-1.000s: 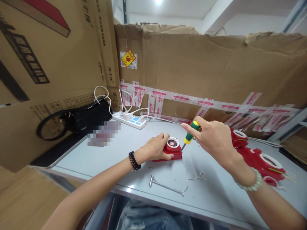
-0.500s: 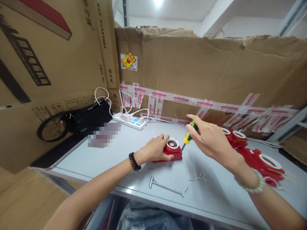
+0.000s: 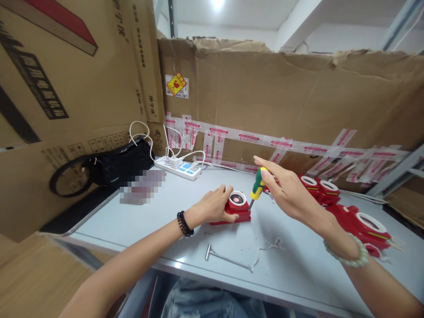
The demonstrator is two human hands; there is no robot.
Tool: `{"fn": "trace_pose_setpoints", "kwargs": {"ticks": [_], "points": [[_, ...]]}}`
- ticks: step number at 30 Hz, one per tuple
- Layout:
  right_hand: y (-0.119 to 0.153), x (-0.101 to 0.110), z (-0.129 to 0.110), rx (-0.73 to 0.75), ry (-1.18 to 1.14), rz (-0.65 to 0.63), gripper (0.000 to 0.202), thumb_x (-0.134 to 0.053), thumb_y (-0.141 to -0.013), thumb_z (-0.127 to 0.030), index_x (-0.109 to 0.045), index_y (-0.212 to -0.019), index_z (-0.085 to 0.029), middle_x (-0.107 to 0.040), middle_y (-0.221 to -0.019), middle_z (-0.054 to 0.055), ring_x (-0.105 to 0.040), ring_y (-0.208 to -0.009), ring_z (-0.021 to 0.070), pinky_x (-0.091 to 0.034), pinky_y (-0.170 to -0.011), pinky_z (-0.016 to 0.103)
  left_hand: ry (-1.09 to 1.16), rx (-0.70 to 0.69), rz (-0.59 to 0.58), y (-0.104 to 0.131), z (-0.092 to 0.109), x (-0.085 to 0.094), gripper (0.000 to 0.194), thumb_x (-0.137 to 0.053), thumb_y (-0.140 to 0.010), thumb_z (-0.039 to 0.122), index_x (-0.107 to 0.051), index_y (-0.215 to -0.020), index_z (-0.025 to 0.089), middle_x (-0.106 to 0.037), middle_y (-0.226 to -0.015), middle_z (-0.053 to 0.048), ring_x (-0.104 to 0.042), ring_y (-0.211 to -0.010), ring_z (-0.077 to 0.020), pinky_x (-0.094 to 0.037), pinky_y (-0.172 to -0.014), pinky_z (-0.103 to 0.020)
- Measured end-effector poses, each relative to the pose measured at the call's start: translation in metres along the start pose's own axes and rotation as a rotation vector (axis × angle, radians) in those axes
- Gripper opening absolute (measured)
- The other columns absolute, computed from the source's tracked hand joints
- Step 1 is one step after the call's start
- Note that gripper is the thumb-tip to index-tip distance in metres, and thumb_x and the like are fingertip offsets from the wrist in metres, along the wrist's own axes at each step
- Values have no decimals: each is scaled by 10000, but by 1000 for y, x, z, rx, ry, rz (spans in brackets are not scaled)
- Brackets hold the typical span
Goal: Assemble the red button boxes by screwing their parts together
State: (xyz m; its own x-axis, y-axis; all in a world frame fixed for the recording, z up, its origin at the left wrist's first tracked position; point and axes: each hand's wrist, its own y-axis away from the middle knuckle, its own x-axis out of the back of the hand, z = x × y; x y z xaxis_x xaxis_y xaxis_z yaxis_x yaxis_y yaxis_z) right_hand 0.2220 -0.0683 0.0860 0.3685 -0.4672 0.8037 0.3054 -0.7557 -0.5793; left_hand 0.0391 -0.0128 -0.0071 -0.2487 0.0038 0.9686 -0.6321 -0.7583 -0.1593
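Observation:
My left hand (image 3: 215, 206) is wrapped round a red box-shaped device (image 3: 244, 215) with a white ring on its top, pressing it to the table. In my right hand (image 3: 288, 185) is a green and yellow screwdriver (image 3: 259, 182), steeply tilted. Its handle lies against my thumb and palm, and the fingers reach out fairly straight behind it. The shaft points down to the right corner of the device; the screw there is too small to make out. In front of the device lies a metal T-handle tool (image 3: 230, 259), with a white string (image 3: 266, 248) beside it.
More red devices (image 3: 357, 225) with white rings stand at the right. Behind my left hand is a white power strip (image 3: 179, 168) with plugged-in cables. A black bag (image 3: 122, 163) lies at the left. Cardboard (image 3: 285, 97) walls the back. Tiny dark bits dot the table.
My right hand has turned, and more of the screwdriver's green handle shows, with its top by my thumb. The left hand and the device stay in place.

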Motion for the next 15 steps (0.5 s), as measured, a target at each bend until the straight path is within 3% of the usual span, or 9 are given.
{"fn": "trace_pose_setpoints", "kwargs": {"ticks": [3,6,9,12,13,15], "points": [[1,-3,2,35,-114,52,333,-400,-922,-354,-647,-1067,-183,-699,-1028,59,-649,-921,171,-477,-774,266,2,5,-3,0,0,0,500,-554,-702,563,-373,-1001,205,-501,-1011,-69,-606,-813,-266,-482,-644,-356],[1,-8,2,-60,177,142,376,-454,-882,-457,-691,-877,-165,-707,-758,66,-660,-695,209,-464,-627,308,2,13,-7,1,1,1,502,-554,-702,560,-372,-1008,207,-500,-1020,-70,-606,-807,-262,-483,-649,-358],[2,-4,1,-84,306,60,435,-370,-912,-439,-631,-1106,-150,-714,-865,93,-664,-759,244,-457,-624,334,1,11,-3,1,1,1,505,-564,-696,549,-372,-1010,204,-502,-1022,-71,-604,-823,-266,-485,-662,-361],[3,6,2,3,145,-82,465,-304,-935,-338,-418,-1351,-165,-641,-1169,96,-644,-913,203,-468,-720,307,1,-1,-1,1,1,1,503,-566,-700,549,-374,-1008,200,-502,-1020,-75,-602,-834,-268,-487,-667,-362],[2,9,2,22,88,-131,456,-306,-936,-335,-411,-1354,-185,-647,-1159,80,-650,-867,180,-468,-705,287,2,-4,0,1,1,1,506,-566,-702,550,-373,-1012,200,-501,-1022,-75,-601,-836,-268,-487,-671,-363],[1,10,2,-7,84,-138,409,-351,-923,-408,-533,-1228,-206,-713,-936,50,-640,-669,159,-445,-602,263,1,-3,0,1,1,1,512,-566,-704,553,-371,-1020,200,-500,-1022,-74,-602,-832,-267,-487,-671,-364]]}}
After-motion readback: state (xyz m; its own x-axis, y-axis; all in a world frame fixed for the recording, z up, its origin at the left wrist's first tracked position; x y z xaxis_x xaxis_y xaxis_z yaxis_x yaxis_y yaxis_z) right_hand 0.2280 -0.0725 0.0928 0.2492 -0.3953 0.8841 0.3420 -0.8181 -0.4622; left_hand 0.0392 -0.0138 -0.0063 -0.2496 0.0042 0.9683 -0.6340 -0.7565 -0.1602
